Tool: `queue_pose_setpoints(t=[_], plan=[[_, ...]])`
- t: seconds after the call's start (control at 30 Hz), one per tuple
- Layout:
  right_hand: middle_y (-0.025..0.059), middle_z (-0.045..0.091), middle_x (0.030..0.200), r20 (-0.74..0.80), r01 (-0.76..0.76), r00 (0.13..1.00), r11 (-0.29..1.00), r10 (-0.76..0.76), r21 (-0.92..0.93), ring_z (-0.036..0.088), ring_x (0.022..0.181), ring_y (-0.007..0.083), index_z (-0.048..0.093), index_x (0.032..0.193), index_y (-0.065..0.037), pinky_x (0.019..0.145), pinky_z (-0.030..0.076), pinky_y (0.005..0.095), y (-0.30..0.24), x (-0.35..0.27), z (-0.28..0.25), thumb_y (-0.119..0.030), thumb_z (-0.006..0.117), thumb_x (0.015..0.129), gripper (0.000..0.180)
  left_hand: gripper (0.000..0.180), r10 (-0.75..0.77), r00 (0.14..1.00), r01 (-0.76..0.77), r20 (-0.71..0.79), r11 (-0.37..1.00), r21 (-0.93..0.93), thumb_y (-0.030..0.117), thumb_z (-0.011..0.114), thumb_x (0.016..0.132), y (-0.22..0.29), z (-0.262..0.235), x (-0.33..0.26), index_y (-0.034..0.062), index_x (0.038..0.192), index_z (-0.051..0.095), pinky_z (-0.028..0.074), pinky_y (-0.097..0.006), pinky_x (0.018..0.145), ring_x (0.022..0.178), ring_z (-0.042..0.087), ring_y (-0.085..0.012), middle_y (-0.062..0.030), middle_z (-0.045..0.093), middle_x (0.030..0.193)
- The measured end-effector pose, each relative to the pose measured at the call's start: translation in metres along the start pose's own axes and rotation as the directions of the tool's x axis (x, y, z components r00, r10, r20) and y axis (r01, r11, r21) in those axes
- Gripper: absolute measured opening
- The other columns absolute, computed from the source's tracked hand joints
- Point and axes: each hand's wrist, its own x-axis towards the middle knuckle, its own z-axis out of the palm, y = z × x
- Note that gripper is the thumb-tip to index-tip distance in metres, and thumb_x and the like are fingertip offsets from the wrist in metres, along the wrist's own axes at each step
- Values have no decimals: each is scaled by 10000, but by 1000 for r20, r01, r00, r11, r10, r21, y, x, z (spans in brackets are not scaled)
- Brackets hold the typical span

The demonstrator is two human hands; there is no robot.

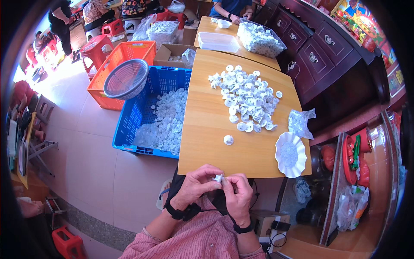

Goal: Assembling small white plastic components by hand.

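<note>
At the near edge of the wooden table [202,142], my left hand [196,185] pinches a small white plastic part [218,178] between thumb and fingers. My right hand [237,192] grips the same part from its right side, with its fingertips against it. One round white piece [228,140] lies alone on the table beyond my hands. Farther off spreads a heap of similar white plastic parts [250,97]. On the right of the table stands a scalloped white dish [303,162] with small clear pieces in it, beside a crumpled clear plastic bag [301,123].
Left of the table is a blue crate [127,125] holding many white parts, with a grey colander [126,80] resting over its corner and an orange crate [148,47] behind. Dark drawers [317,56] line the right. Across the table, another person [233,8] works by a filled clear tub [261,39].
</note>
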Motion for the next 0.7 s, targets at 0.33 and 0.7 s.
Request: queue_pose_setpoints(t=[0.33, 0.7], plan=[[42, 652, 873, 134, -345, 936, 776, 325, 527, 637, 766, 79, 587, 956, 14, 682, 534, 217, 1, -1, -1, -40, 626, 954, 66, 304, 21, 999, -18, 40, 997, -71, 1, 736, 845, 12, 5, 2, -23, 1135, 648, 549, -338, 890, 990, 636, -192, -90, 615, 1087], [26, 663, 799, 108, -332, 940, 788, 325, 518, 621, 700, 64, 617, 931, 8, 653, 500, 196, -11, -4, 14, -64, 650, 944, 81, 301, 34, 999, -34, 8, 999, 27, -56, 697, 855, 27, -1, -13, -32, 1149, 643, 538, -314, 897, 1013, 639, -177, -82, 624, 1097]])
